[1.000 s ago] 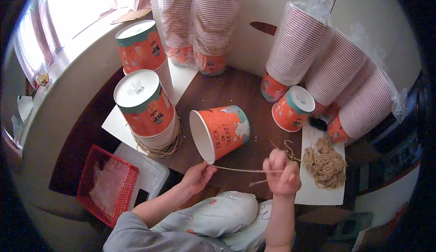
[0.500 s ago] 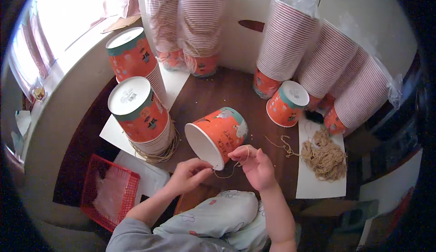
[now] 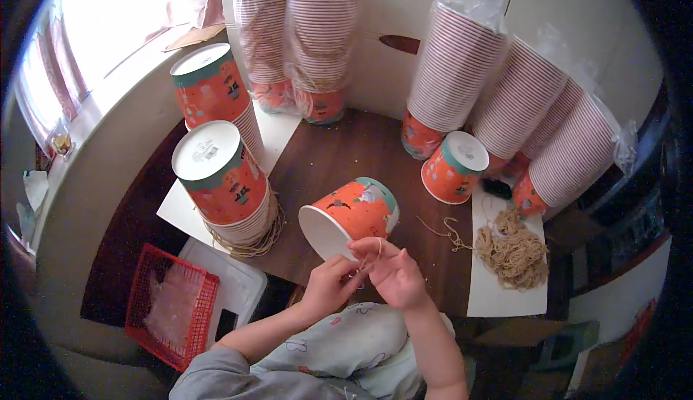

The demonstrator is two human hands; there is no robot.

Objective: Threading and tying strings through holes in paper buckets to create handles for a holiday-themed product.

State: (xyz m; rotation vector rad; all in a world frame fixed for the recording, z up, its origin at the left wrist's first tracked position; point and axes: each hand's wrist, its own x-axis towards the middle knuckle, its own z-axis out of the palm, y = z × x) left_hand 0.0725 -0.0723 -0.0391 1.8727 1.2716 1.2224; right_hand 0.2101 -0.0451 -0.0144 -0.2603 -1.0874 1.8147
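Note:
An orange paper bucket [image 3: 364,211] with a green band lies tilted on the brown table, its white mouth towards me. Just in front of its rim my two hands meet. My left hand [image 3: 326,286] pinches a thin piece of tan string. My right hand [image 3: 397,276], palm turned up, has the string [image 3: 379,247] looped at its fingers. The fingertips partly hide where the string runs and whether it is fixed to the bucket. A tangled heap of tan string [image 3: 511,250] rests on white board at the right, with loose strands trailing left.
Upside-down bucket stacks [image 3: 220,176] stand at the left, string draped round the nearer one. Tall plastic-wrapped stacks [image 3: 456,68] line the back and right. One upturned bucket [image 3: 453,173] sits before them. A red basket [image 3: 173,306] holding clear plastic is at the lower left.
My left hand has moved right and come together with my right hand at the string. The bucket has rolled slightly and shifted a little to the right.

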